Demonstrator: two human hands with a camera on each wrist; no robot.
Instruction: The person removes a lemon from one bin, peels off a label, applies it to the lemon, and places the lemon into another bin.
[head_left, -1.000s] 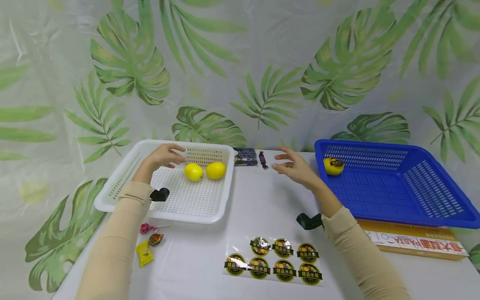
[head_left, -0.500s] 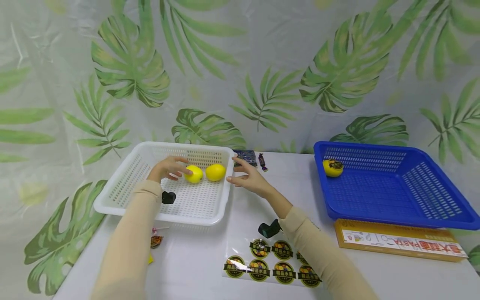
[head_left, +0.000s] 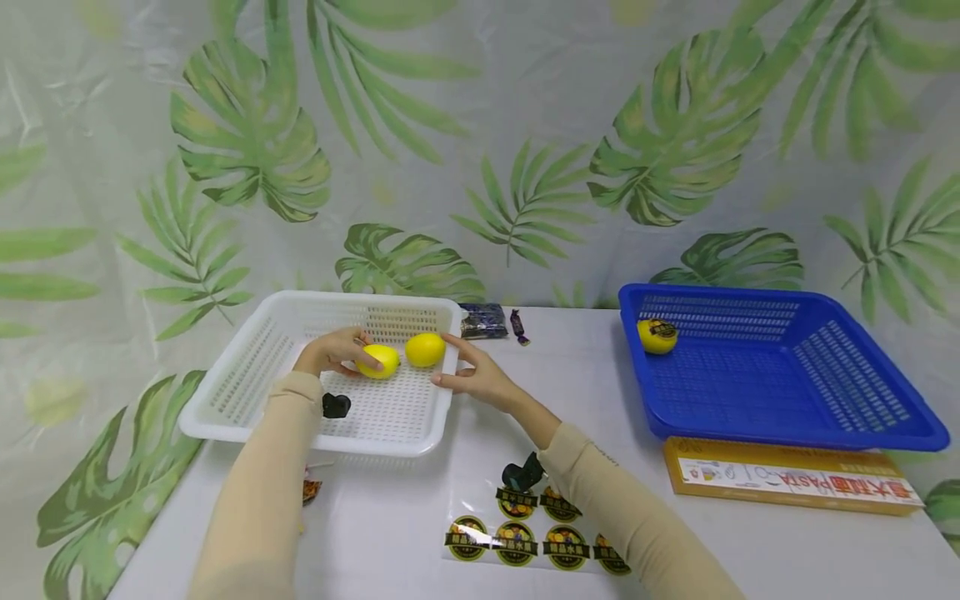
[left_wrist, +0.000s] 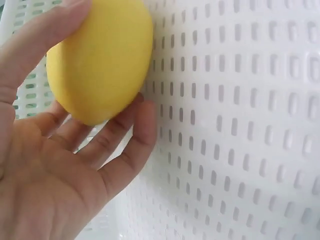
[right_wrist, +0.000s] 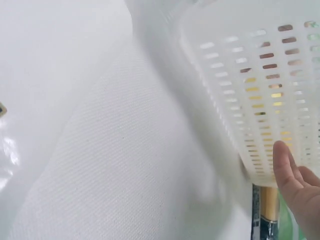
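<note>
A pale backdrop (head_left: 525,83) printed with green leaves fills the far side, and a white surface (head_left: 375,533) spreads in front of it. On the right stands a blue basket (head_left: 750,387), the largest container; to its left, well apart, is a white basket (head_left: 386,417) with slotted walls. Two beige sleeves reach in, the left sleeve (head_left: 258,483) crossing the white basket's near rim. A long orange-and-white box (head_left: 795,477) printed "PASTA" lies along the near side of the blue basket. A clear sheet of round stickers (head_left: 516,542) lies near the front, partly covered by the right sleeve (head_left: 637,517).

The right hand (head_left: 483,379) touches the white basket's right rim, its thumb and fingers apart. The left hand (head_left: 332,352) is inside that basket, its grip clamped on a lemon (head_left: 379,362), thumb on top and fingers curled beneath. A second lemon (head_left: 424,350) sits just beside it, near the right wall; a third lemon (head_left: 657,337), bearing a dark sticker, rests in the blue basket's far left corner. Beyond the right hand lie a dark packet (head_left: 486,322) and, smaller, a purple-wrapped candy (head_left: 519,327). A brown-wrapped candy (head_left: 311,491) shows partly beside the left sleeve.
</note>
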